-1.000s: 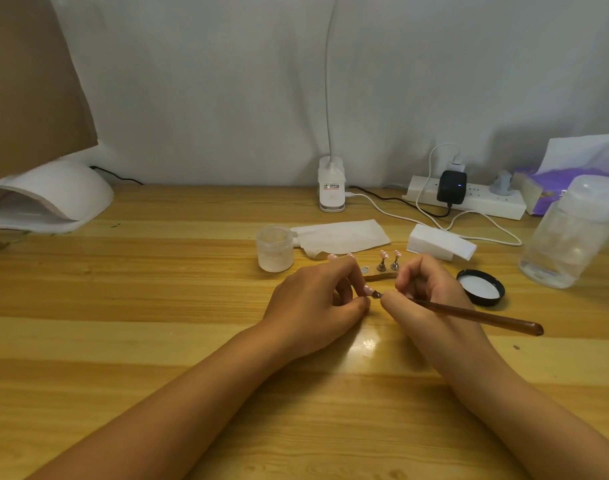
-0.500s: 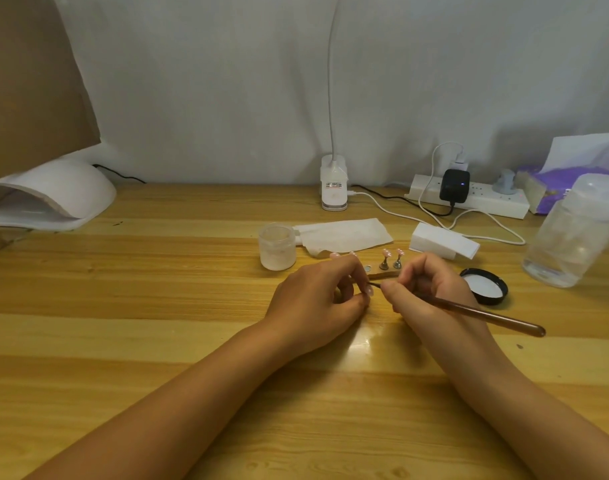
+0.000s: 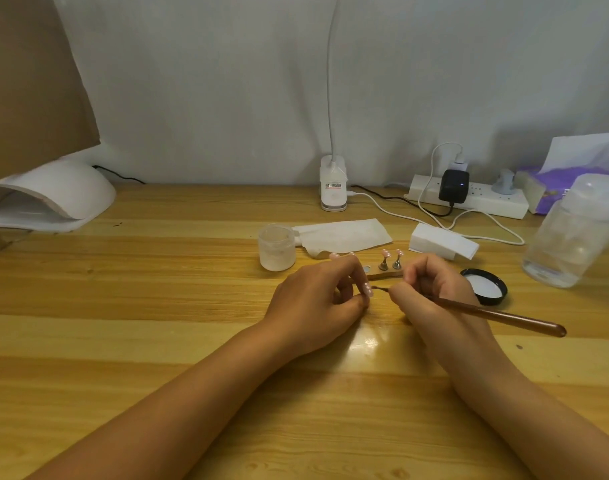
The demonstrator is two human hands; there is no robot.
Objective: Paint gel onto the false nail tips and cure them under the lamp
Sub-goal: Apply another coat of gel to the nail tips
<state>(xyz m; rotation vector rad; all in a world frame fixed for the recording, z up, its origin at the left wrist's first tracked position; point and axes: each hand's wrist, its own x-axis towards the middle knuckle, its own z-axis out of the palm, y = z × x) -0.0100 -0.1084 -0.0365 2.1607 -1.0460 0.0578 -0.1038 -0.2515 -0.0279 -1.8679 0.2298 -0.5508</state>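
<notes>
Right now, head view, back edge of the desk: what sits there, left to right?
Curing lamp → desk lamp base → power strip → tissue pack. The clear bottle overlaps the tissue pack, so it is left out.

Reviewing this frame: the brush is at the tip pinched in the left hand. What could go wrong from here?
1. The left hand pinches the nail tip closely, so the brush in the right hand may smear gel onto skin.
2. The two tips on stands sit just behind both hands; a knuckle might knock them.
3. The open jar beside the left hand could be tipped.
</notes>
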